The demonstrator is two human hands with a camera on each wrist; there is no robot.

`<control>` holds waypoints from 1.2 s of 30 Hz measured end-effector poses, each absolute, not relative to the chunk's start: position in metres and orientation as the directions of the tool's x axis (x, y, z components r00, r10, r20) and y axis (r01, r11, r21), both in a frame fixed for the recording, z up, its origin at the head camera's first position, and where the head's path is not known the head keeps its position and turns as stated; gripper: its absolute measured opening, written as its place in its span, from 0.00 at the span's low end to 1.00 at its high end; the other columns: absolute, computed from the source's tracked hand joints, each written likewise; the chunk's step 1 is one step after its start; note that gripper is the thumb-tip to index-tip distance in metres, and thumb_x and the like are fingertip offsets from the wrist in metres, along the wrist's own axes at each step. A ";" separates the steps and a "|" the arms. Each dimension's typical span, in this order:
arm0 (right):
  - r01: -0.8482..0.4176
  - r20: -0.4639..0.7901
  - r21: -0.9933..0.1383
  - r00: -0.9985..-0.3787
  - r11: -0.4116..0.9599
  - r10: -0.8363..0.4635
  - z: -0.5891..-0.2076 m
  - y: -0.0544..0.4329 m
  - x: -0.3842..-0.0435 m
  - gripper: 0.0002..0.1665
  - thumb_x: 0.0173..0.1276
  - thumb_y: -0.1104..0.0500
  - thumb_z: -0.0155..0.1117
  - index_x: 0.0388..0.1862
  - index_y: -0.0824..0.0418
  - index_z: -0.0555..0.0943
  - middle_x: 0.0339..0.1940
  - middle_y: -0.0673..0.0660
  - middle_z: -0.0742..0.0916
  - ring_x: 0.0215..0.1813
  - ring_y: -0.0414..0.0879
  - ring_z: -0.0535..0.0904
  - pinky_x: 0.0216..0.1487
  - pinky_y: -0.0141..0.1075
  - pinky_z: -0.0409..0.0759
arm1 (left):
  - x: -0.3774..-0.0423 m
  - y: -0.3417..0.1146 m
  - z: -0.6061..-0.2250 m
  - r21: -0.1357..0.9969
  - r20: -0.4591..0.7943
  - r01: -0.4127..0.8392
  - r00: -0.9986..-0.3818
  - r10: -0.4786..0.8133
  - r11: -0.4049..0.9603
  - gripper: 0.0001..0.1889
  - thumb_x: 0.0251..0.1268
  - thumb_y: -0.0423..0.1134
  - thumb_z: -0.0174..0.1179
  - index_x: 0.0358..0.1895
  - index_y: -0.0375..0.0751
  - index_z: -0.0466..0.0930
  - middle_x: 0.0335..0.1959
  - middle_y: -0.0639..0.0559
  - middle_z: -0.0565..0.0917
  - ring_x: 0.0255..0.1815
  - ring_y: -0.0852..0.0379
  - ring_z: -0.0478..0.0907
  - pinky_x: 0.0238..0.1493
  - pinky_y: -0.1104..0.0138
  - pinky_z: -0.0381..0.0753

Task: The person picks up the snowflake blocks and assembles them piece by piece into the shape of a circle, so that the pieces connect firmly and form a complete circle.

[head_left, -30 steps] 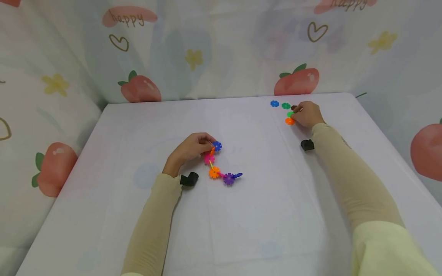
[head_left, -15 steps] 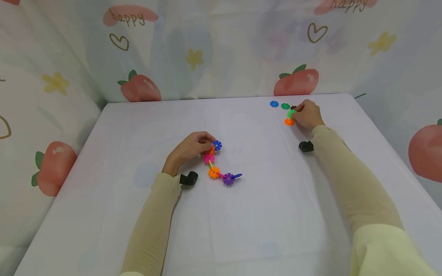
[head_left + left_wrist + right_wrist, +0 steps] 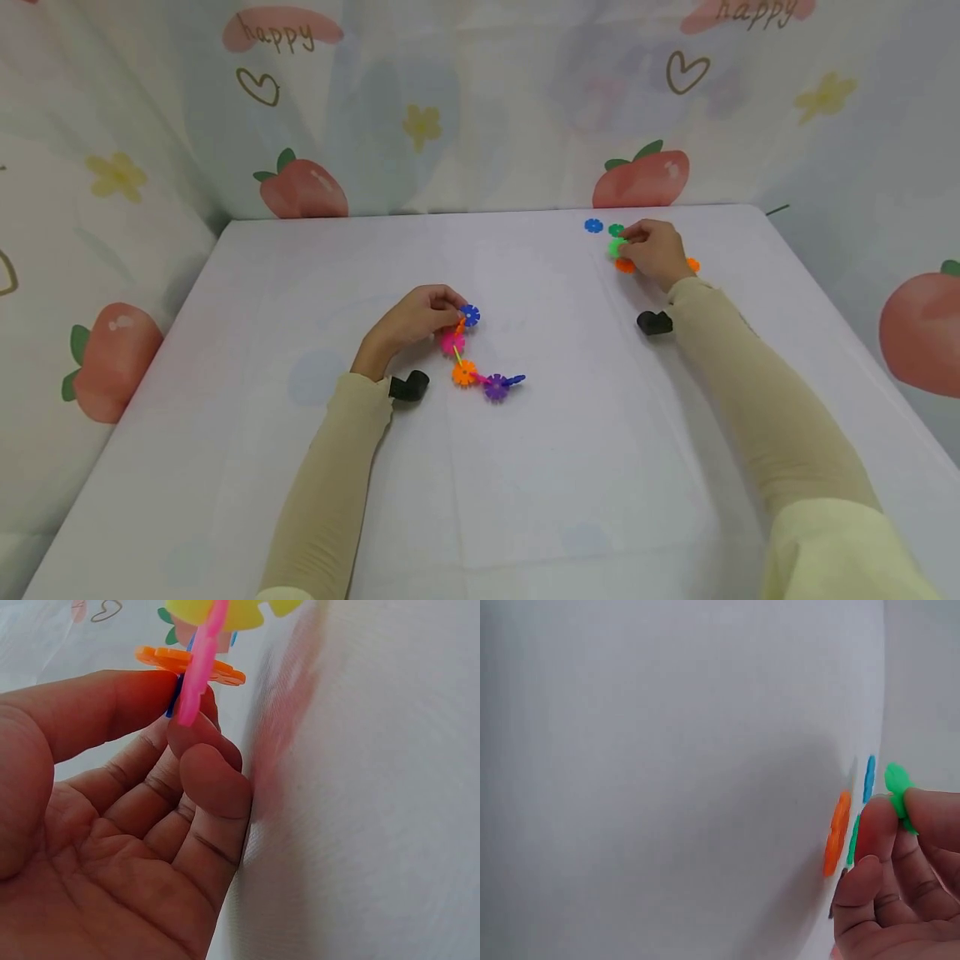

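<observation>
A chain of interlocked snowflake discs hangs from my left hand (image 3: 412,321), whose thumb and fingers pinch its upper end near the blue disc (image 3: 470,315). Below that come a pink disc (image 3: 452,342), an orange disc (image 3: 464,372) and a purple disc (image 3: 496,387), some joined by discs seen edge-on. In the left wrist view the thumb tip meets the blue piece (image 3: 174,696) beside an orange disc (image 3: 225,673). At the far right, my right hand (image 3: 656,252) pinches a light green snowflake disc (image 3: 897,780) between thumb and finger, above the table.
Around the right hand lie loose discs: blue (image 3: 593,226), dark green (image 3: 616,230), orange (image 3: 625,266) and another orange one (image 3: 693,264) behind the wrist. A brown disc (image 3: 838,892) shows in the right wrist view. Black camera mounts (image 3: 409,386) stick out from both wrists.
The right hand has taken up the light green disc and shifted left with it, uncovering an orange disc on its right. The left hand and chain stay almost still.
</observation>
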State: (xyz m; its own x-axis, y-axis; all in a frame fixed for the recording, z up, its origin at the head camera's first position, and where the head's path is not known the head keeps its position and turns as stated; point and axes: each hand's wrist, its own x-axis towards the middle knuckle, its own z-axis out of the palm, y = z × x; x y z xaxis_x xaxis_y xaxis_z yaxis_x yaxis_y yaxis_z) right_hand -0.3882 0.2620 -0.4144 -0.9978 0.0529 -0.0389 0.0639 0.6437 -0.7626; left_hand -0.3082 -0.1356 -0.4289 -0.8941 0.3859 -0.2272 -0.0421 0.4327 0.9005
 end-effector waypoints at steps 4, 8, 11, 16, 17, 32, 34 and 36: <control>0.038 -0.030 -0.779 -0.999 0.626 0.023 -0.417 0.254 -0.385 0.19 0.81 0.62 0.65 0.62 0.72 0.79 0.51 0.66 0.82 0.44 0.50 0.80 0.39 0.23 0.77 | -0.307 -0.135 -0.428 0.898 -0.225 -0.038 -0.895 0.385 0.438 0.11 0.80 0.33 0.60 0.58 0.35 0.82 0.40 0.45 0.82 0.38 0.52 0.73 0.39 0.67 0.74; 0.016 -0.029 -0.804 -1.000 0.595 -0.012 -0.419 0.245 -0.381 0.17 0.80 0.63 0.65 0.61 0.73 0.79 0.48 0.66 0.83 0.38 0.46 0.83 0.38 0.24 0.79 | -0.307 -0.135 -0.429 0.897 -0.230 -0.044 -0.896 0.380 0.440 0.11 0.80 0.33 0.60 0.57 0.35 0.82 0.40 0.45 0.82 0.38 0.51 0.74 0.39 0.67 0.74; -0.002 -0.025 -0.809 -0.999 0.587 -0.038 -0.420 0.240 -0.378 0.17 0.80 0.64 0.66 0.61 0.73 0.80 0.47 0.65 0.83 0.39 0.47 0.83 0.38 0.25 0.79 | -0.308 -0.134 -0.430 0.896 -0.237 -0.052 -0.896 0.377 0.440 0.11 0.79 0.34 0.60 0.57 0.35 0.82 0.41 0.45 0.82 0.38 0.51 0.74 0.39 0.67 0.74; -0.049 0.006 -0.790 -0.997 0.612 -0.071 -0.418 0.230 -0.374 0.15 0.79 0.63 0.67 0.58 0.72 0.81 0.48 0.64 0.84 0.45 0.52 0.81 0.43 0.26 0.77 | -0.308 -0.134 -0.431 0.892 -0.243 -0.057 -0.897 0.370 0.449 0.11 0.79 0.34 0.61 0.57 0.35 0.83 0.41 0.45 0.82 0.39 0.51 0.74 0.40 0.67 0.74; -0.055 0.010 -0.788 -0.997 0.614 -0.076 -0.418 0.228 -0.373 0.15 0.78 0.63 0.67 0.57 0.71 0.82 0.48 0.64 0.84 0.46 0.53 0.80 0.44 0.27 0.77 | -0.308 -0.133 -0.431 0.891 -0.243 -0.056 -0.897 0.369 0.451 0.10 0.79 0.34 0.61 0.57 0.35 0.83 0.41 0.45 0.82 0.39 0.51 0.74 0.40 0.67 0.74; -0.120 -0.011 -0.802 -0.977 0.585 -0.215 -0.411 0.184 -0.354 0.12 0.76 0.63 0.67 0.54 0.68 0.83 0.46 0.63 0.87 0.48 0.54 0.83 0.50 0.35 0.77 | -0.308 -0.133 -0.429 0.887 -0.238 -0.046 -0.898 0.369 0.460 0.11 0.79 0.34 0.61 0.58 0.35 0.83 0.41 0.45 0.82 0.39 0.51 0.74 0.41 0.66 0.74; -0.126 -0.017 -0.806 -0.972 0.578 -0.236 -0.411 0.178 -0.351 0.12 0.77 0.63 0.67 0.54 0.68 0.83 0.46 0.64 0.87 0.49 0.55 0.84 0.51 0.36 0.78 | -0.309 -0.133 -0.430 0.887 -0.238 -0.045 -0.898 0.371 0.460 0.11 0.79 0.34 0.61 0.58 0.35 0.83 0.41 0.45 0.82 0.39 0.51 0.74 0.41 0.66 0.75; -0.134 -0.022 -0.814 -0.966 0.566 -0.259 -0.411 0.173 -0.349 0.12 0.77 0.64 0.67 0.54 0.68 0.82 0.46 0.64 0.87 0.49 0.56 0.85 0.51 0.35 0.79 | -0.309 -0.133 -0.431 0.887 -0.238 -0.046 -0.898 0.370 0.460 0.11 0.79 0.34 0.61 0.58 0.35 0.83 0.41 0.45 0.82 0.39 0.51 0.74 0.41 0.66 0.75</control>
State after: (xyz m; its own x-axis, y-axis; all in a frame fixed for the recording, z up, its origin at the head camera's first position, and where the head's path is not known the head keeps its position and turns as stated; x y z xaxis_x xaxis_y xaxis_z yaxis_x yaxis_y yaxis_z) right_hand -0.3493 0.1727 -0.4109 -0.9656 -0.2592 -0.0217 -0.1336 0.5657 -0.8137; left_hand -0.3091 -0.1329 -0.4310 -0.8978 0.3703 -0.2384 -0.0458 0.4599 0.8868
